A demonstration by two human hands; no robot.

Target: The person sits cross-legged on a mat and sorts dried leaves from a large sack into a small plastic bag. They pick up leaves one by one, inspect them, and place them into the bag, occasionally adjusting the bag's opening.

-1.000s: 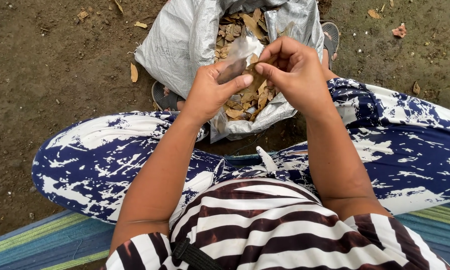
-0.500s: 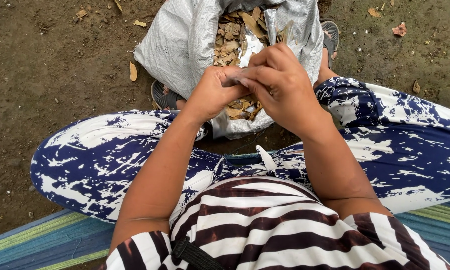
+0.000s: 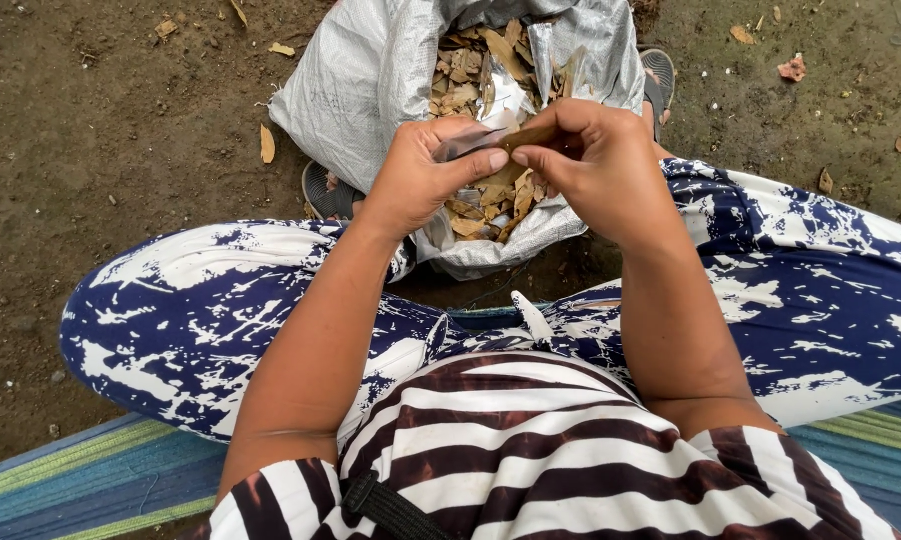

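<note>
Bare dirt ground (image 3: 101, 200), woven grey sack (image 3: 371, 80), both hands pinching brittle brown leaf (image 3: 529, 135)

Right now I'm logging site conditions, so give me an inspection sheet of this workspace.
Surface: bare dirt ground, with a striped mat under the seated person.
Job's things: grey woven sack open between the feet, holding dry brown leaves; a clear plastic piece and a brown leaf in hand.
Clutter: loose leaves scattered on the dirt.
Grippers: left hand pinches the plastic; right hand pinches the leaf.
Cables: nothing seen.
Surroundings: sandals beside the sack.
</note>
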